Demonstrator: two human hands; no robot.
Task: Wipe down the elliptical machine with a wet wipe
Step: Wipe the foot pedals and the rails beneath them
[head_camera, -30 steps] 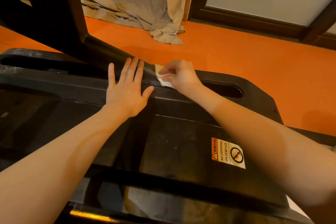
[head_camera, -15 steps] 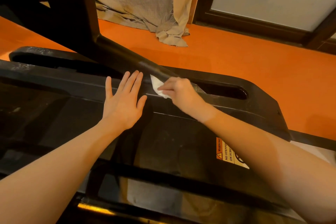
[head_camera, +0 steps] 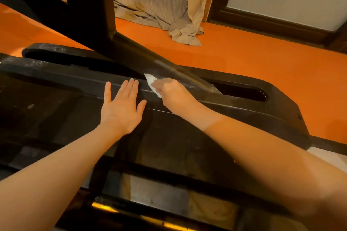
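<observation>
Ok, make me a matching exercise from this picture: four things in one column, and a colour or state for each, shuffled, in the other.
Things:
1. left hand
2. right hand
3. floor
4. cloth

States:
A. orange
B. beige, crumpled on the floor
C. flat on the black machine, fingers straight
D. holding a white wipe

Pairs: 1-C, 2-D, 3-A, 4-B
</observation>
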